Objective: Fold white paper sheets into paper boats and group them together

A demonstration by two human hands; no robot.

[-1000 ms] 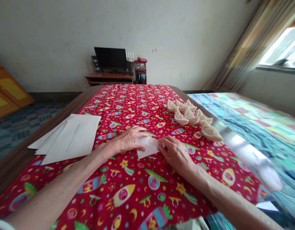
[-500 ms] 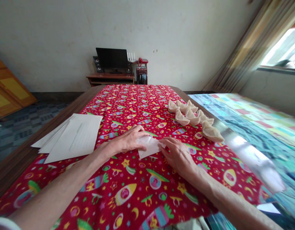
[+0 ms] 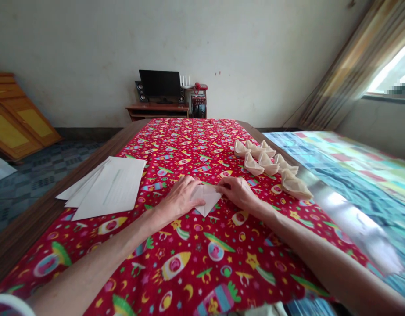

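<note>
At the far left, a tall orange-brown wooden cabinet with yellow door panels (image 3: 24, 118) is standing on a grey-blue tiled floor (image 3: 79, 147). Moving right, a fanned pile of white printed paper sheets (image 3: 106, 186) is lying on the left side of a long dark wooden table (image 3: 34, 224), partly over a bright red cloth patterned with rockets and stars (image 3: 176, 281). Behind the table, a black flat-screen monitor (image 3: 160, 83) is standing on a low brown wooden desk (image 3: 156, 110) against a pale wall.

Near the middle of the cloth, the person's left hand (image 3: 184, 195) is staying partly open, its thumb resting on the left part of a small white folded paper (image 3: 207, 199). The paper is lying on the cloth between the two hands, one corner pointing toward the person. The right hand (image 3: 237, 191) is curling inward, its thumb and fingertips nearly closed and pinching the paper's right corner.

Farther right, a cluster of cream-coloured, peaked, boat-like folded shapes (image 3: 268, 163) is sitting near the table's edge. Beyond it, a blue, multicoloured checked covering (image 3: 353, 166) is spreading below a striped beige curtain (image 3: 334, 74) and a bright window (image 3: 395, 70).
</note>
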